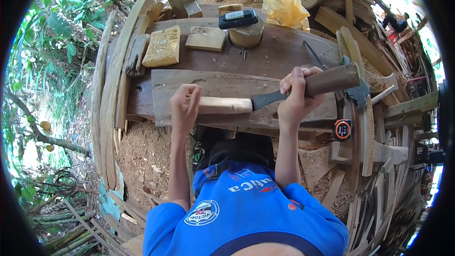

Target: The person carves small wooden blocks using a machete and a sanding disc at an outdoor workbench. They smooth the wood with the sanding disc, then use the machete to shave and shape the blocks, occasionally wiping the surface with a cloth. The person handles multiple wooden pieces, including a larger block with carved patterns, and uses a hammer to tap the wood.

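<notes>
My left hand (pixel 185 104) is closed around one end of a pale, smooth wooden piece (pixel 225 105), held level above a thick board. My right hand (pixel 300 94) grips a chisel-like tool where its dark metal blade (pixel 266 99) meets a thick brown wooden handle (pixel 334 79). The blade flares toward the pale piece and meets its right end; whether it is fixed there or only touches, I cannot tell. Below both hands lies the weathered board (pixel 213 83), along the near side of the brown worktable (pixel 275 57).
Farther back are two wood blocks (pixel 162 46) (pixel 206 38), a round wood block (pixel 246 35) with a black device (pixel 238 19) on top, and a yellow plastic bag (pixel 285 9). At right are a tape measure (pixel 342 129), a saw blade (pixel 358 92) and stacked planks. Shavings cover the ground.
</notes>
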Demonstrator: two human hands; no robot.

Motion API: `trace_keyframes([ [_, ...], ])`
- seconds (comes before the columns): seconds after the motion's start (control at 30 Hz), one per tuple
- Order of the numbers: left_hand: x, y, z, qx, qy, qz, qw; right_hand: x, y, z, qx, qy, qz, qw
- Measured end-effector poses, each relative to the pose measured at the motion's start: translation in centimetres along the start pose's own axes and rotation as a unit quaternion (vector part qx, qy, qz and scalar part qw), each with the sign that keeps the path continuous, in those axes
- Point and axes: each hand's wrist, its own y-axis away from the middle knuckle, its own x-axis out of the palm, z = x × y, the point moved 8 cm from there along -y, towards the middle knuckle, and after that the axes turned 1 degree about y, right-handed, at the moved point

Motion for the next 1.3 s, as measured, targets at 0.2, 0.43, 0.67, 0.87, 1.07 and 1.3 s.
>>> trace_keyframes([
  [0.2,1.2,-0.2,-4.1,0.143,-0.036,0.099,0.984,0.1,-0.1,0.3,-0.021,0.028,0.002,0.999],
  [0.43,-0.4,1.0,-1.2,0.052,-0.028,0.279,0.958,0.9,0.5,0.7,-0.043,0.046,0.023,0.998],
  [0.67,-1.8,-0.2,-6.2,0.163,0.227,0.064,0.958,0.3,-0.4,0.8,-0.035,-0.007,0.036,0.999],
  [0.87,3.2,-0.3,-8.6,0.228,0.193,0.156,0.942,1.4,-4.2,10.2,-0.137,-0.151,0.067,0.977],
  [1.07,4.7,0.2,-8.1,0.169,0.265,0.141,0.939,3.4,-5.5,15.8,-0.163,-0.159,0.128,0.965],
  [1.3,5.0,0.5,-7.8,0.176,0.32,0.116,0.924,6.0,-3.8,14.8,-0.144,-0.118,0.108,0.977],
])
